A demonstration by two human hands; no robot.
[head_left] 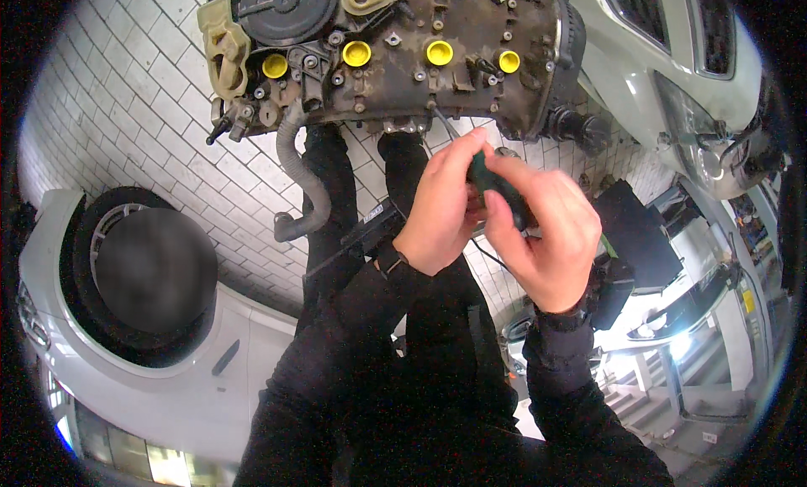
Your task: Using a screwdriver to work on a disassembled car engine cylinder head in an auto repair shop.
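Both hands are on a screwdriver with a dark green handle (493,184). My right hand (546,235) grips the handle from the right, thumb pointing up along it. My left hand (437,209) closes around it from the left, near the shaft. The thin metal shaft (445,124) reaches a bolt on the lower edge of a grimy engine cylinder head cover (395,83). That cover carries several yellow caps (439,53), bolts and a round black housing (286,9). A ribbed grey hose (307,184) hangs from its left side.
A white car with a black wheel (101,251) is at the lower left. White car bodywork (689,83) fills the upper right. A black box-shaped object (639,243) is right of my hands. Pale tiled floor (134,83) lies below the engine, with my legs (324,167) over it.
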